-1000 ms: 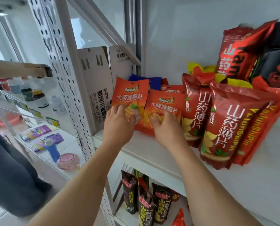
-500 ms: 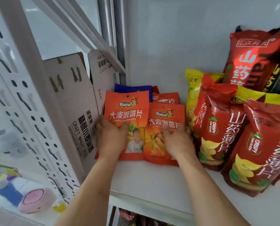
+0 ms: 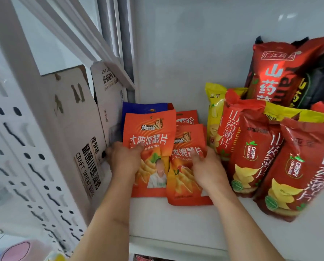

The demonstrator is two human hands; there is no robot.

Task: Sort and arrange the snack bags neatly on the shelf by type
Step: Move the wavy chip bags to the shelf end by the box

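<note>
Two orange chip bags stand side by side at the left of the white shelf (image 3: pixel 176 223). My left hand (image 3: pixel 124 160) grips the left orange bag (image 3: pixel 151 134) by its left edge, thumb on the front. My right hand (image 3: pixel 208 170) holds the right orange bag (image 3: pixel 183 185), thumb pressed on its front. Behind them stand a blue bag (image 3: pixel 138 108) and another orange bag (image 3: pixel 187 117). Dark red yam-slice bags (image 3: pixel 255 157) lean in a row to the right, with yellow bags (image 3: pixel 214 106) behind them.
A folded cardboard beer carton (image 3: pixel 85 132) leans against the perforated white upright (image 3: pixel 25 147) at the shelf's left end. A tall red bag (image 3: pixel 274 72) and a black bag (image 3: pixel 323 81) stand at the back right. A pink object (image 3: pixel 19 249) lies lower left.
Both orange bags have come down from mid-air to stand on the shelf next to the carton, and my hands have stayed on them. The view has shifted closer and to the right.
</note>
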